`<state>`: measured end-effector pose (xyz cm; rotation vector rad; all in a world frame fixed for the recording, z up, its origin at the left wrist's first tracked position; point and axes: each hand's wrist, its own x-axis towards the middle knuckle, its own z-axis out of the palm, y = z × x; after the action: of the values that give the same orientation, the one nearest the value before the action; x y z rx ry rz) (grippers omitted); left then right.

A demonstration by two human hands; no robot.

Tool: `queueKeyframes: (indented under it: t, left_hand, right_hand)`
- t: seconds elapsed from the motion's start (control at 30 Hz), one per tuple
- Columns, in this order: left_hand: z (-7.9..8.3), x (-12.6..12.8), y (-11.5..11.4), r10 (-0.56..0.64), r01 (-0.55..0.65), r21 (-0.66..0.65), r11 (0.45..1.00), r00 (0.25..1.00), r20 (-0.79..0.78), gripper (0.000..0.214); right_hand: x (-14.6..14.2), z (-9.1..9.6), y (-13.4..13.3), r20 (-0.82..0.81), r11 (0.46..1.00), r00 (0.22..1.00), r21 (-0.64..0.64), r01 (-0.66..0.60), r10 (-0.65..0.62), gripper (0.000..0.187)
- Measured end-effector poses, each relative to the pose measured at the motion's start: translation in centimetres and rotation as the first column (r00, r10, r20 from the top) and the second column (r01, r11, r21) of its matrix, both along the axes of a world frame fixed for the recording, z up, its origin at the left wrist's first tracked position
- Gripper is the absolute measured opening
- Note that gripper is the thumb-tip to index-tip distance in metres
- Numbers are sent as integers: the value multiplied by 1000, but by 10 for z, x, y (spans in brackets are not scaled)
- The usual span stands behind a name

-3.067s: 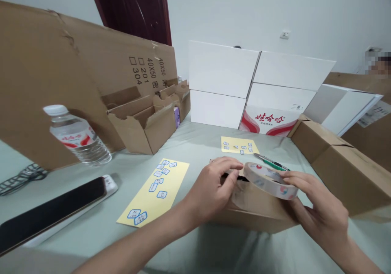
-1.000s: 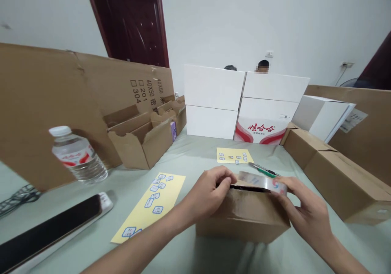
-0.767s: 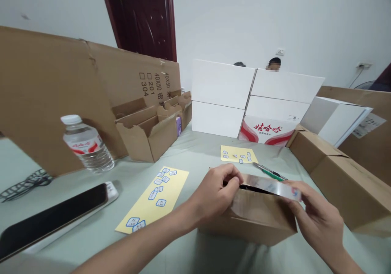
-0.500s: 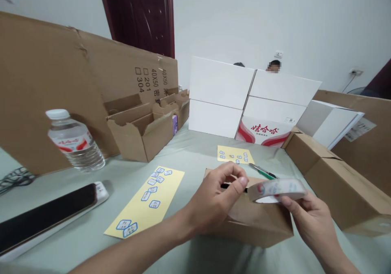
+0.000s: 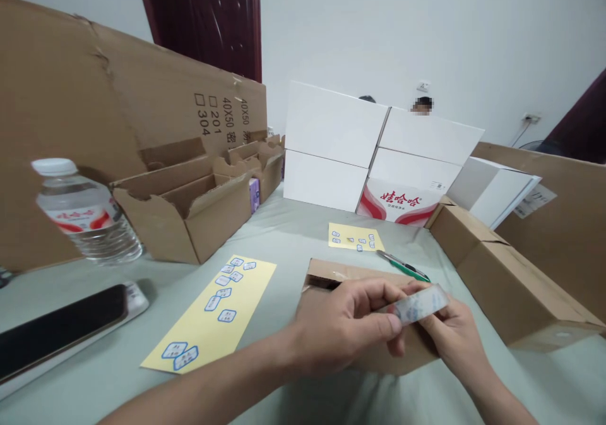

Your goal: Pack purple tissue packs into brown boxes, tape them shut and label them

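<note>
A small brown cardboard box (image 5: 331, 272) lies on the pale green table in front of me. Both hands hover over its near side. My right hand (image 5: 447, 336) grips a roll of clear tape (image 5: 421, 302), seen edge-on. My left hand (image 5: 348, 330) is closed, its thumb and fingers pinching at the roll's left edge. The tape end itself is too small to make out.
A long yellow sticker sheet (image 5: 213, 311) lies left of the box, a smaller one (image 5: 353, 237) behind it with a green utility knife (image 5: 402, 265). A water bottle (image 5: 80, 213), phone (image 5: 57, 330), open cartons (image 5: 189, 204), white boxes (image 5: 374, 147) and brown boxes (image 5: 502, 273) ring the table.
Both hands have drawn the tape roll off the box top and down towards me. My left hand left the box's flap and now pinches at the roll.
</note>
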<state>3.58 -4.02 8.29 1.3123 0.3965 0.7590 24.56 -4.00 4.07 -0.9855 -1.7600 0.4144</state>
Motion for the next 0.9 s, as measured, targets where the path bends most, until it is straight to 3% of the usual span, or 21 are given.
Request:
queueKeyframes:
  t: [0.23,0.47,0.67,0.9]
  left_hand:
    - [-3,2,3,61,-66,-76,995,996,-66,22]
    - [-4,2,3,66,-76,-86,993,992,-109,25]
    - [-2,1,2,27,-29,-56,998,999,-44,22]
    - [1,2,1,47,-64,-136,989,991,-124,21]
  right_hand:
    - [0,-3,0,-24,999,999,-30,-41,40,24]
    - [0,-6,-4,-60,986,998,-164,-45,35,17]
    - [1,-6,-6,-29,990,997,-119,-72,69,15]
    - [2,-8,-6,47,998,998,-43,-35,37,16]
